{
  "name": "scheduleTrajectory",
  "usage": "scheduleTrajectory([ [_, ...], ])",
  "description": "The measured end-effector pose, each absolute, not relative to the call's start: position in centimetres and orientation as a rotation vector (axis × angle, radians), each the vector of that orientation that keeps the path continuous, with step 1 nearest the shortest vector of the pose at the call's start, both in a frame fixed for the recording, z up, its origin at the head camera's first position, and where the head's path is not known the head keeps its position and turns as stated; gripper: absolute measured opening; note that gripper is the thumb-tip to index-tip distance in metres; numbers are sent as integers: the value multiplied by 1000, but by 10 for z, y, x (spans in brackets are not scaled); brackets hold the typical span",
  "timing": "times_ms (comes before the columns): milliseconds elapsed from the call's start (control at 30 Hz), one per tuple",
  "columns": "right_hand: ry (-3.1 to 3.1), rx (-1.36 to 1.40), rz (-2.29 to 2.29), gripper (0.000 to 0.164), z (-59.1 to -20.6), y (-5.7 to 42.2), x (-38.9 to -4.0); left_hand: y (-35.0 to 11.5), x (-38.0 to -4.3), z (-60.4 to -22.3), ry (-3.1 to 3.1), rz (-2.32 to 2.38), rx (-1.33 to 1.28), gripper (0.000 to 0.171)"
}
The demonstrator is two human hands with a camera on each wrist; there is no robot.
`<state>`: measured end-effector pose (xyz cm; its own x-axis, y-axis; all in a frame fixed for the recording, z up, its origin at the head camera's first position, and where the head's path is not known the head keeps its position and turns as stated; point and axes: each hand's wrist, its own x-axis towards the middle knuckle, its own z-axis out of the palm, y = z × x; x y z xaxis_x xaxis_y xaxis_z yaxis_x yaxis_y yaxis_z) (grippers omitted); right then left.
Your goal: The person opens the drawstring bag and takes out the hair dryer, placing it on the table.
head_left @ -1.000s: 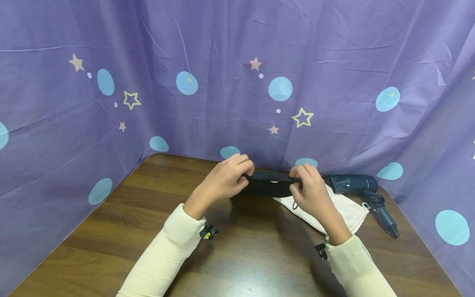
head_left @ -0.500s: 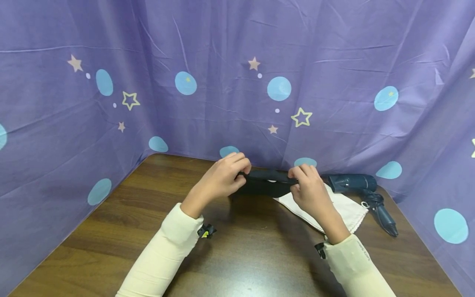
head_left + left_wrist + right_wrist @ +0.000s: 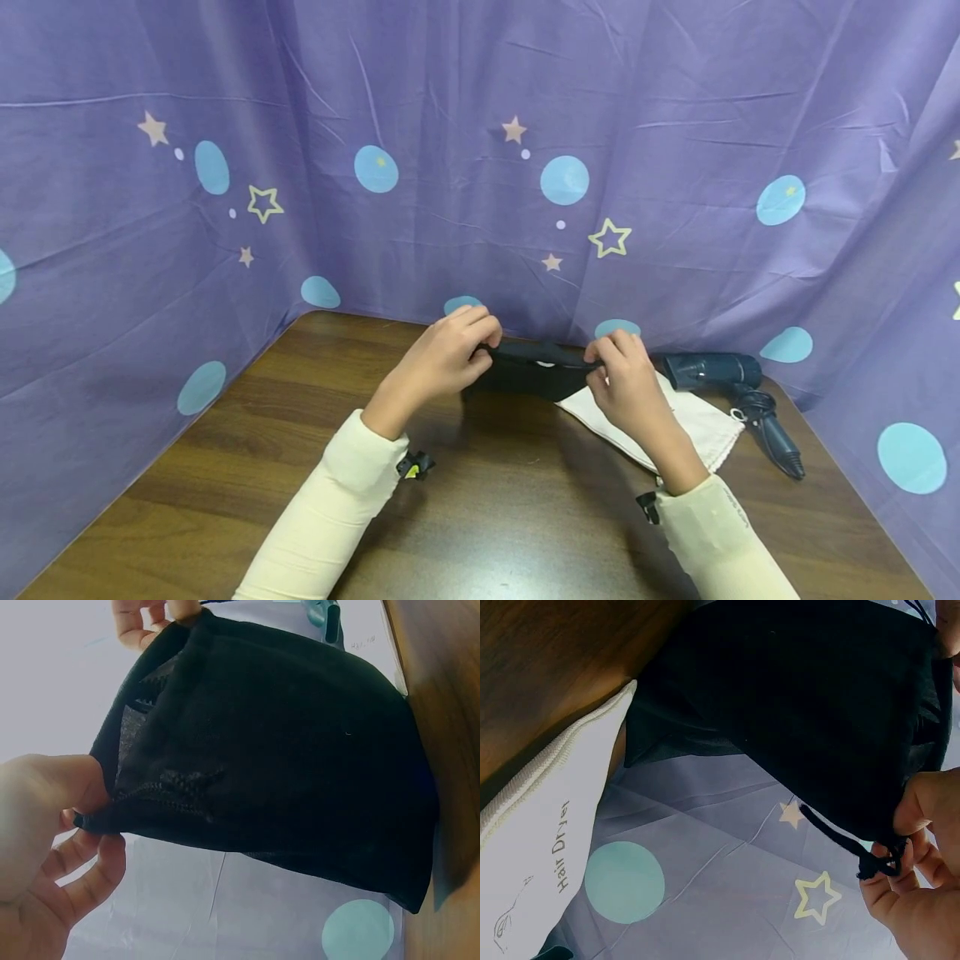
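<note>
Between the two hands hangs a black drawstring bag [image 3: 300, 742], its lower edge at the table. My left hand [image 3: 447, 348] pinches one corner of its mouth between thumb and fingers. At the opposite corner, my right hand [image 3: 628, 383] pinches the rim near the knotted black drawstring [image 3: 840, 838]. The bag's mouth gapes slightly in the left wrist view, showing part of the lining. Just right of it, partly behind my right forearm, lies a white cloth pouch [image 3: 551, 825] printed "Hair Dryer".
A dark blue hair dryer [image 3: 712, 371] with its cord bundled at the handle lies at the table's back right, touching the white pouch. The brown wooden table [image 3: 480, 517] meets a purple curtain [image 3: 450, 108] at its back and sides.
My left hand has shifted slightly left and up with its corner of the black bag, and the bag's mouth now sags a little more. My right hand stays nearly in place.
</note>
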<state>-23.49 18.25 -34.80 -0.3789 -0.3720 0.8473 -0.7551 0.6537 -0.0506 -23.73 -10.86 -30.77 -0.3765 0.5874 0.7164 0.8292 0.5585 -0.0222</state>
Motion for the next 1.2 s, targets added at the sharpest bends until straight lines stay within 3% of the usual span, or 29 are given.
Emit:
scheduleTrajectory([
  [367, -2133, 871, 478, 38, -344, 184, -231, -112, -238, -306, -2102, -527, -1198, 23],
  [1200, -2068, 1026, 536, 31, -344, 198, -238, -119, -240, -304, -2133, -587, -1333, 25],
])
